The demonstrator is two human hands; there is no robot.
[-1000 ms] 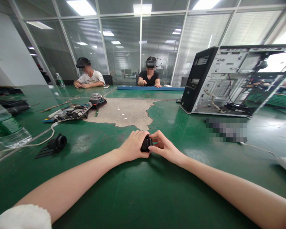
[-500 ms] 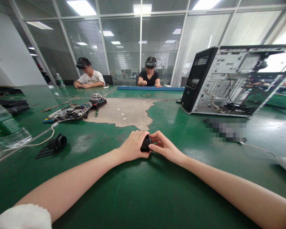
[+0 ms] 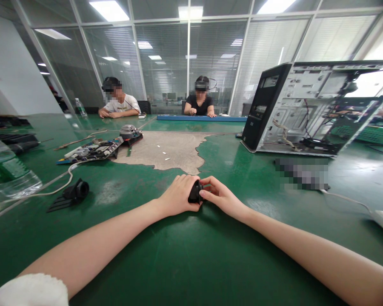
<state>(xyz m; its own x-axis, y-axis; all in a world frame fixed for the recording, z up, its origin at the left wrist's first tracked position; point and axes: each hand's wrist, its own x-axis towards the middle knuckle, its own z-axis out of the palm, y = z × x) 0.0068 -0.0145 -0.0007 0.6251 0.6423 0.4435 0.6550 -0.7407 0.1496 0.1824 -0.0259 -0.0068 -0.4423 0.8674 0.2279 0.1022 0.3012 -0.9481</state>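
Observation:
A small black plastic part (image 3: 194,193) is held between my two hands just above the green table (image 3: 166,259). My left hand (image 3: 179,196) wraps round it from the left, with the thumb underneath. From the other side, my right hand (image 3: 220,196) pinches its right edge between thumb and fingers. Much of the part is hidden by the hands, so its exact kind does not show. To the left lies a black plastic piece (image 3: 79,190) with a round opening and a slatted flat end.
An open computer case (image 3: 268,106) stands at the right, a blurred dark object (image 3: 303,174) before it. A circuit board (image 3: 95,149) and a plastic bottle (image 3: 12,174) are at the left. Two people sit across the table behind a long blue bar (image 3: 201,118).
Almost nothing differs. My right fingers have shifted very slightly on the black plastic part, while my left hand keeps its hold.

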